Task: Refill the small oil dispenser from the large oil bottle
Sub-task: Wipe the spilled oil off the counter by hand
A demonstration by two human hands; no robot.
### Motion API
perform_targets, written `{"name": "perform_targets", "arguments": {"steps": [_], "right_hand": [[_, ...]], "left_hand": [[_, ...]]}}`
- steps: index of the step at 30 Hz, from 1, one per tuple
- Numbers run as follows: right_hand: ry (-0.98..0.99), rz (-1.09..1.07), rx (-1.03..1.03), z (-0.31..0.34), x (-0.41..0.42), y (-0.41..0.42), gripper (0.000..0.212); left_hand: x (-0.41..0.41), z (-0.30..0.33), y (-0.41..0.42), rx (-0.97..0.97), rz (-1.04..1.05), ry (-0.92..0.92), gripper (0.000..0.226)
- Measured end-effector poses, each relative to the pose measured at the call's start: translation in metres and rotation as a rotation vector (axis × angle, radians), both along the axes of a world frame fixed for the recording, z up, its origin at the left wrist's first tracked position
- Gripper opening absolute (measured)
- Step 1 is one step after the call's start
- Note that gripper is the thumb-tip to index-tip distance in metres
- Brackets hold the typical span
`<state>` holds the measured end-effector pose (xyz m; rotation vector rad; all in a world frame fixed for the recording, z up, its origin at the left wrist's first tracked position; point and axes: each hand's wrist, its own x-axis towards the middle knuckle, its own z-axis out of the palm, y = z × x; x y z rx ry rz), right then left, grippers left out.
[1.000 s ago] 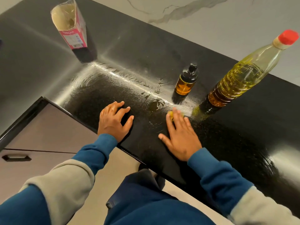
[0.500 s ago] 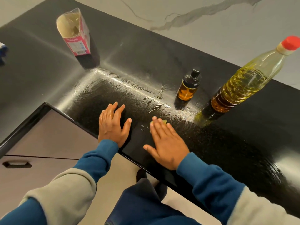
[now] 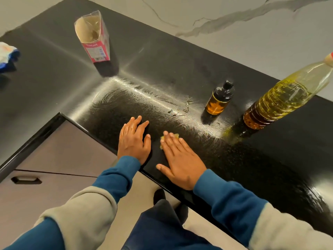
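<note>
The small amber oil dispenser [image 3: 219,99] with a black pump top stands upright on the black counter [image 3: 162,69]. To its right stands the large clear oil bottle [image 3: 281,98], its red cap at the frame's right edge. My right hand [image 3: 180,159] presses flat on a small yellow-green sponge or cloth [image 3: 170,139], mostly hidden under the fingers, near the counter's front edge. My left hand [image 3: 134,139] rests flat on the counter just left of it, holding nothing. Smeared wet streaks and a few drops [image 3: 187,105] lie on the counter before the dispenser.
An open pink-and-white carton [image 3: 93,38] stands at the back left. A blue-and-white cloth [image 3: 7,55] lies at the far left edge. Cabinet drawers with a handle [image 3: 26,180] sit below the counter's inner corner. A marble wall runs behind.
My right hand has slid left and toward me across the counter with the sponge under it, leaving fresh smear marks. My left hand has stayed put. The view has shifted rightward.
</note>
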<state>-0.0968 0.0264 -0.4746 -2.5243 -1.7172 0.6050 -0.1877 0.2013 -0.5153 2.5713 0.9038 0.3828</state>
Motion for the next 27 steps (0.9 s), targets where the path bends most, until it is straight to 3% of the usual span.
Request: {"name": "perform_targets", "arguments": {"steps": [4,9,13,17,22,27], "right_hand": [[-0.087,-0.133,-0.052,0.003,0.035,-0.013,0.086],[-0.049,-0.331,-0.055,-0.004,0.078,0.038,0.087],[-0.008,-0.216,0.008,-0.006,0.048,0.072,0.079],[0.006,-0.103,0.014,0.001,0.020,0.049,0.077],[-0.054,-0.260,-0.051,-0.001,0.064,0.033,0.084],[-0.033,-0.386,-0.047,-0.004,0.104,0.076,0.083]], "left_hand": [[0.000,0.002,-0.001,-0.027,0.005,-0.020,0.057],[-0.001,0.003,-0.002,-0.052,0.009,-0.020,0.051],[0.000,0.004,0.000,-0.063,0.017,-0.024,0.056],[0.000,0.007,-0.002,-0.091,0.022,-0.027,0.063],[0.001,0.008,-0.003,-0.097,0.024,-0.024,0.063],[0.001,0.008,-0.003,-0.102,0.021,-0.015,0.063]]}}
